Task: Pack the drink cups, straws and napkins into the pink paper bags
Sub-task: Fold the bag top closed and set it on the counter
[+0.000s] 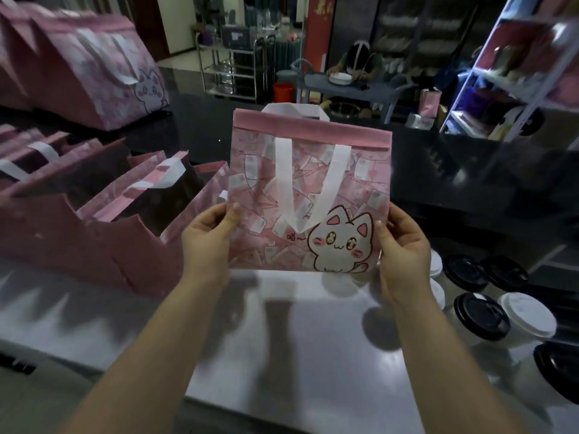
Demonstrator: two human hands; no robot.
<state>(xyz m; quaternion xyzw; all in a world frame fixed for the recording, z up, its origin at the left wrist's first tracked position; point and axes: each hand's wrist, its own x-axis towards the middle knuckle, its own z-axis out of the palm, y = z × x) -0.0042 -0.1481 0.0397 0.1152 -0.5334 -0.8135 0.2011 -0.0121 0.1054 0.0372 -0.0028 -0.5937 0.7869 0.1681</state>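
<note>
A pink paper bag (pixel 308 183) with a white cat drawing and white handles is held upright above the steel counter. My left hand (pixel 208 239) grips its lower left edge, thumb on the front. My right hand (pixel 402 249) grips its lower right edge the same way. The bag looks flat and its inside is hidden. Several lidded drink cups (pixel 501 311), with black and white lids, stand on the counter at the right. No straws or napkins are visible.
Several open pink bags (pixel 131 195) stand on the left of the steel counter (pixel 250 339). More pink bags (pixel 87 73) sit on the dark raised ledge at the far left. A person sits at a table (pixel 354 86) behind the counter. A shelf (pixel 526 67) stands at the right.
</note>
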